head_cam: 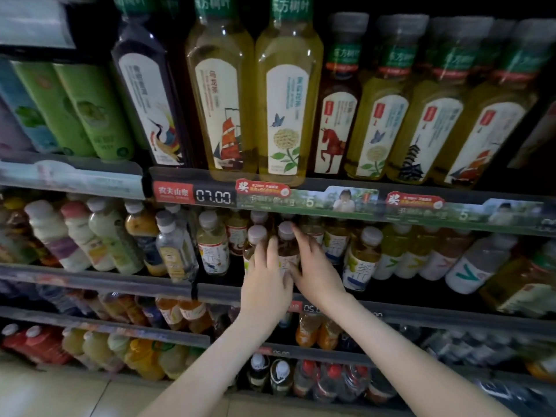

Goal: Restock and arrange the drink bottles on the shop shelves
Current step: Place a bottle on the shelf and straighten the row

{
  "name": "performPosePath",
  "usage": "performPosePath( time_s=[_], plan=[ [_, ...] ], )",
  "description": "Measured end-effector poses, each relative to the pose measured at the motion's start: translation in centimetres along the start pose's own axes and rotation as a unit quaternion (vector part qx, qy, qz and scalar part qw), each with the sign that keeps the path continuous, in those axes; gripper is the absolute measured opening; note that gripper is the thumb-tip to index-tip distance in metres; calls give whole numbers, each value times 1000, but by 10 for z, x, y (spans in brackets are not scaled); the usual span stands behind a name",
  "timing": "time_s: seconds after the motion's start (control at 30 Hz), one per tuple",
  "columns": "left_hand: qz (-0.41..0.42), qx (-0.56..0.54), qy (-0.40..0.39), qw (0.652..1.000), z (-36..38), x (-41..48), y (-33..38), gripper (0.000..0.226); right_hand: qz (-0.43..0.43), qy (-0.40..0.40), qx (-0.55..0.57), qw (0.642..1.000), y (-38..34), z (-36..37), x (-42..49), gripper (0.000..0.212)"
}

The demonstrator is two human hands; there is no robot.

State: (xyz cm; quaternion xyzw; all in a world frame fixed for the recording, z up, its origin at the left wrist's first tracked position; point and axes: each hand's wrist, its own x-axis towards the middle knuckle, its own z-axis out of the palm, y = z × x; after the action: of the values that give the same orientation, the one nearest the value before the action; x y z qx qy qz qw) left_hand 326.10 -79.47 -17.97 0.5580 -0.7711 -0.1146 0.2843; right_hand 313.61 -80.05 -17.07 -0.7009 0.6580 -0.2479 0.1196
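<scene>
On the middle shelf stands a row of small tea bottles with grey caps. My right hand grips one amber tea bottle from its right side, index finger reaching up beside the cap and thumb across the lower front. My left hand rests with straight fingers against the left of that bottle and the front of its neighbour. Both bottles stand upright at the shelf front. Their labels are mostly hidden behind my hands.
Large tea bottles fill the shelf above, over a price strip reading 07.00. More small bottles crowd both sides. Juice and water bottles line the lower shelves. A pale floor shows at bottom left.
</scene>
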Motion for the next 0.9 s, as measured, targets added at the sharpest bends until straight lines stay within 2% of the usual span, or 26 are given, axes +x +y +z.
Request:
performPosePath(
  time_s=[0.1, 0.17, 0.3, 0.37, 0.47, 0.57, 0.9],
  plan=[
    [130, -52, 81, 987, -18, 2, 31, 46, -14, 56, 51, 997, -9, -36, -16, 49],
    [186, -84, 136, 969, -37, 9, 51, 38, -31, 100, 85, 991, -13, -63, -24, 40],
    [249, -110, 244, 931, -79, 32, 88, 36, -68, 191, 101, 974, -14, -108, -37, 32],
    [256, -94, 269, 924, -91, 43, 102, 40, -89, 249, 92, 960, -12, -128, -41, 30],
    [255, -80, 258, 928, -92, 56, 121, 43, -92, 334, 64, 936, -2, -160, -46, 34],
    [274, -81, 230, 930, -78, 60, 148, 42, -42, 374, 51, 925, 18, -192, -56, 39],
    [336, -177, 69, 923, -22, 30, 272, 51, 104, 413, -6, 905, 97, -283, -139, 47]
  ],
)
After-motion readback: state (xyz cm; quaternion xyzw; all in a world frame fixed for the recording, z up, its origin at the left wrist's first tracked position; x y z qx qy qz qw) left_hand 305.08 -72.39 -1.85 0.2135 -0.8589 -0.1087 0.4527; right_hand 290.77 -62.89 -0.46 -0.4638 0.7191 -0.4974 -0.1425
